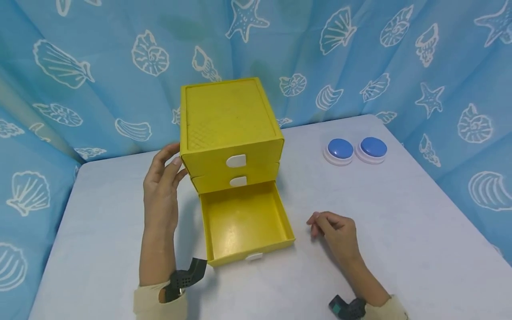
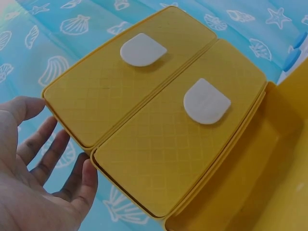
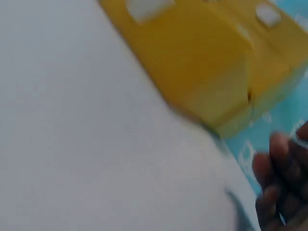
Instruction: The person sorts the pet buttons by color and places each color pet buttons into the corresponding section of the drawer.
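A yellow drawer box [image 1: 230, 118] with white tab handles stands at the middle of the table. Its bottom drawer [image 1: 244, 222] is pulled out and holds nothing; the two drawers above are closed. My left hand [image 1: 161, 186] rests against the box's left side, and in the left wrist view its fingers [image 2: 53, 144] lie along the edge without wrapping round it. To the right of the pulled-out drawer, my right hand [image 1: 338, 233] is just above the table or on it, fingers loosely curled and holding nothing. The right wrist view is blurred.
Two blue push buttons with white bases, one [image 1: 340, 149] left of the other [image 1: 373, 147], sit at the table's back right. A blue curtain [image 1: 296, 49] with shell prints hangs behind the white table [image 1: 404, 231].
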Motion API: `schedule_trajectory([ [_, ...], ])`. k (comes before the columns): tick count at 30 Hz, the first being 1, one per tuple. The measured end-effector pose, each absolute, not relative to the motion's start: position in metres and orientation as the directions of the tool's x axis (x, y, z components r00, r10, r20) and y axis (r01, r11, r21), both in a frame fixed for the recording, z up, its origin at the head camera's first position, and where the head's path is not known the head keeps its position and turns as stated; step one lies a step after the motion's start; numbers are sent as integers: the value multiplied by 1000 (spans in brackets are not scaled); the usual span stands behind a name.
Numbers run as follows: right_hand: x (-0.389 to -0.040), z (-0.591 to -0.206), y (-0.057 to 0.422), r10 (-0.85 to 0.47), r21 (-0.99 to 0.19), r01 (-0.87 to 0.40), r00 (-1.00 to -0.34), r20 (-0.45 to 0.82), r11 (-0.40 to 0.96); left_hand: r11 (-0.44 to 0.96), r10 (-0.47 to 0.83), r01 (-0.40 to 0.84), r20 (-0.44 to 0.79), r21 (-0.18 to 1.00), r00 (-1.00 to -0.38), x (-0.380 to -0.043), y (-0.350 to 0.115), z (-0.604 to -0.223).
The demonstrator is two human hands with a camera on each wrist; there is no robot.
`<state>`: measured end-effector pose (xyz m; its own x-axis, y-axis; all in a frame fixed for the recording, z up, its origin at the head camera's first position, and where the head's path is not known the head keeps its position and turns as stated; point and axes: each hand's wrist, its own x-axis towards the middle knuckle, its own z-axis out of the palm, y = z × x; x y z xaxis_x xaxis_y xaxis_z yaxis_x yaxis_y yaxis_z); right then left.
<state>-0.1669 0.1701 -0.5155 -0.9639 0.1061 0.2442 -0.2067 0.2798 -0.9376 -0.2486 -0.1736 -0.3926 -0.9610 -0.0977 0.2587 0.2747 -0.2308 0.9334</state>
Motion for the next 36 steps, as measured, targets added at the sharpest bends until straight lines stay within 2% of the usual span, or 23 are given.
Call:
schedule_trajectory([
  [5,-218,-526,212,295,-841,-130,-899,323,525,-205,-99,249,233,946,-967,-246,-175,-390],
  [8,-243,-531,233,364,-787,-54,-865,344,615,-173,-96,225,211,959,-973,-243,-174,-393],
  [11,-260,-536,248,398,-747,26,-858,324,664,-153,-92,208,196,966,-976,-239,-172,-397],
  [20,-295,-528,263,405,-663,144,-878,257,735,-153,-96,254,241,955,-966,-244,-173,-394],
  [27,-308,-525,265,413,-670,166,-882,227,723,-153,-104,260,246,953,-964,-247,-175,-395],
  [36,-317,-528,268,421,-685,147,-872,250,713,-165,-107,263,248,951,-963,-247,-175,-394],
])
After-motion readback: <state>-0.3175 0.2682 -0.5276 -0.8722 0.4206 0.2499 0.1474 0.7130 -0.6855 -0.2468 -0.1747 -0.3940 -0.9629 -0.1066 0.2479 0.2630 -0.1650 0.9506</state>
